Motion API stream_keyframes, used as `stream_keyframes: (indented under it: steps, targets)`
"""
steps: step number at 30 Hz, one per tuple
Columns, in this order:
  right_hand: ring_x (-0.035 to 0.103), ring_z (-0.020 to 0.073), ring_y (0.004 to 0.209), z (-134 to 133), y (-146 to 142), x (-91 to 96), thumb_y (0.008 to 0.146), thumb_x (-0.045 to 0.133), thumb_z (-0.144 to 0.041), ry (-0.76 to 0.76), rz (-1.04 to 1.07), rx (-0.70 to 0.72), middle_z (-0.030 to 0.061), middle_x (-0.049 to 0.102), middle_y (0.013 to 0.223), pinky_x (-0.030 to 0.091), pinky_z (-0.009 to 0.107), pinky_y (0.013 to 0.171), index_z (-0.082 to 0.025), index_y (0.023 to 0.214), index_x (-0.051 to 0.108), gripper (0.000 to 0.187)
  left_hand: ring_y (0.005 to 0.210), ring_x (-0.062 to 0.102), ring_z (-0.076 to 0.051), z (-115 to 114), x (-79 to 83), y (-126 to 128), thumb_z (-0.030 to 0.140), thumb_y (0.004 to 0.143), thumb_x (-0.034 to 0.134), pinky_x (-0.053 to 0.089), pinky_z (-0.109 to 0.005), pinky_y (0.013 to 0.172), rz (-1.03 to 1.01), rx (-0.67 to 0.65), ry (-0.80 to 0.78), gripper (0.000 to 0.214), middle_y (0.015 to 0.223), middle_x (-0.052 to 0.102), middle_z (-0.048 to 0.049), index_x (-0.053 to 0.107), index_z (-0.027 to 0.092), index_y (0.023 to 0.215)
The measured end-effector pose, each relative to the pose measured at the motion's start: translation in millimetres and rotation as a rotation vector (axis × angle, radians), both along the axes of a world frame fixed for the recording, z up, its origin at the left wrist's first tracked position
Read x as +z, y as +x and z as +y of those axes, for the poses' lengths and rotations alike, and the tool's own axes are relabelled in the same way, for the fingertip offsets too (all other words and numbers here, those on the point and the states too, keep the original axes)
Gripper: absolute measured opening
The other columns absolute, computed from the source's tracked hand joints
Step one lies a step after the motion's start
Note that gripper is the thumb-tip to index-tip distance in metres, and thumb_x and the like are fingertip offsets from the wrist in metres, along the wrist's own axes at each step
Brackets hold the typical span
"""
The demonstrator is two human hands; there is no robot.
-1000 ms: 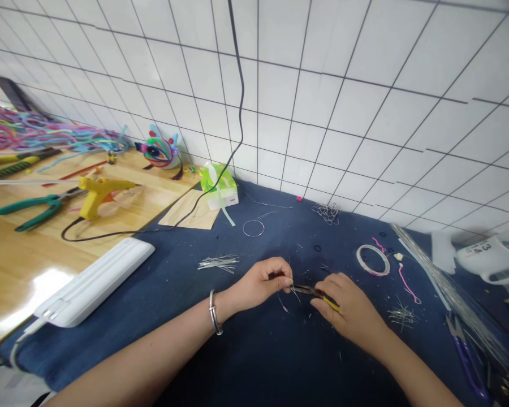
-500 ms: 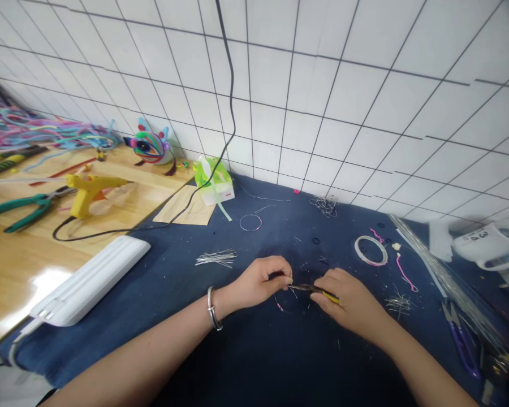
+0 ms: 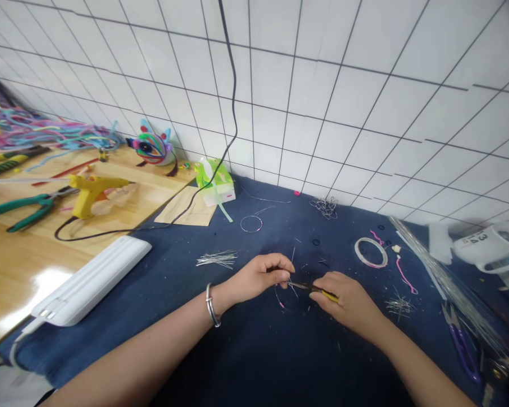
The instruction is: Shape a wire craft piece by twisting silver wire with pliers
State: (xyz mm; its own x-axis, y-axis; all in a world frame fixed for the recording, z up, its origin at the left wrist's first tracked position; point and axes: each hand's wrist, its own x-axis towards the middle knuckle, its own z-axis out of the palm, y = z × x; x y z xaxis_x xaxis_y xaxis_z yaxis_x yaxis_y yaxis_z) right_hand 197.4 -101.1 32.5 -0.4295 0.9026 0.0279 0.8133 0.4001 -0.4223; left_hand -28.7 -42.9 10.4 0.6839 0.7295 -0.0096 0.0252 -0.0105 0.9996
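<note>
My left hand (image 3: 268,277) pinches a thin wire loop (image 3: 281,304) that has pink wraps and hangs below the fingers. Fine wire ends stick up and out to the right of the fingertips. Closed around yellow-handled pliers (image 3: 328,295), my right hand (image 3: 343,297) points their dark jaws left at the wire. The jaw tips meet the wire beside my left fingertips; whether they grip it is too small to tell. Beyond the hands lies another wire ring (image 3: 251,224) with a pink mark. Short straight wires (image 3: 216,259) are piled left of my left hand.
On the right are a tape roll (image 3: 371,252), wire scraps (image 3: 401,306), purple-handled scissors (image 3: 461,342) and a bundle of long wires (image 3: 453,277). A white power strip (image 3: 95,280), yellow glue gun (image 3: 87,195) and green pliers (image 3: 29,209) lie left. Tangled wire (image 3: 324,207) sits near the tiled wall.
The wire in my left fingers has turned, and a long end now stands up above them. The plier jaws stay close to the fingertips. Both hands have barely shifted.
</note>
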Motion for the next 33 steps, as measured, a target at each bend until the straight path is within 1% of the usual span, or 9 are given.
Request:
stream_keyframes:
  steps: [3, 7, 16, 22, 28, 33]
  targets:
    - [0.051, 0.0128, 0.071, 1.7, -0.1, -1.0, 0.084, 0.046, -0.037, -0.017, 0.037, 0.012, 0.0005, 0.059, 0.074, 0.039, 0.025, 0.067, -0.023, 0.086, 0.061, 0.020, 0.065, 0.054, -0.011, 1.1, -0.7, -1.3, 0.028, 0.081, 0.052, 0.041, -0.025, 0.065, -0.033, -0.016, -0.076, 0.018, 0.069, 0.057, -0.0020, 0.056, 0.013, 0.090]
    - [0.051, 0.0125, 0.071, 2.2, -0.1, -1.1, 0.083, 0.048, -0.036, -0.060, 0.080, 0.041, 0.0006, 0.059, 0.075, 0.039, 0.025, 0.066, -0.022, 0.085, 0.061, 0.019, 0.057, 0.053, -0.009, 1.7, -1.1, -2.2, 0.029, 0.079, 0.055, 0.040, -0.023, 0.059, -0.081, -0.037, -0.151, 0.018, 0.064, 0.054, -0.0001, 0.056, 0.013, 0.087]
    - [0.051, 0.0113, 0.072, 5.2, 1.2, -4.0, 0.083, 0.048, -0.036, -0.170, 0.150, 0.060, 0.0001, 0.058, 0.075, 0.038, 0.023, 0.067, -0.022, 0.085, 0.061, 0.020, 0.053, 0.049, -0.007, 4.2, -2.6, -2.4, 0.031, 0.079, 0.055, 0.038, -0.022, 0.055, -0.070, -0.108, -0.194, 0.021, 0.062, 0.052, 0.0005, 0.059, 0.012, 0.087]
    - [0.051, 0.0113, 0.070, 6.4, 1.2, -6.5, 0.083, 0.048, -0.035, -0.160, 0.150, 0.063, 0.0003, 0.058, 0.074, 0.039, 0.024, 0.066, -0.021, 0.084, 0.061, 0.020, 0.052, 0.047, -0.007, 2.7, -3.1, -2.7, 0.031, 0.076, 0.058, 0.037, -0.021, 0.053, -0.062, -0.114, -0.226, 0.020, 0.064, 0.052, 0.0007, 0.060, 0.012, 0.082]
    - [0.052, 0.0125, 0.073, 4.2, -0.7, -6.1, 0.082, 0.050, -0.034, -0.140, 0.136, 0.076, 0.0008, 0.058, 0.076, 0.040, 0.025, 0.067, -0.021, 0.087, 0.061, 0.017, 0.053, 0.049, -0.007, 1.4, -2.7, -0.8, 0.030, 0.077, 0.057, 0.037, -0.020, 0.053, -0.121, -0.075, -0.211, 0.018, 0.064, 0.051, 0.0012, 0.055, 0.013, 0.079]
    - [0.051, 0.0130, 0.073, 3.9, -1.7, -7.2, 0.083, 0.048, -0.035, -0.107, 0.133, 0.091, 0.0015, 0.058, 0.077, 0.041, 0.026, 0.067, -0.021, 0.087, 0.060, 0.019, 0.055, 0.050, -0.007, 0.8, -1.9, -0.5, 0.030, 0.077, 0.057, 0.039, -0.022, 0.056, -0.132, -0.078, -0.213, 0.018, 0.066, 0.051, 0.0008, 0.054, 0.013, 0.079]
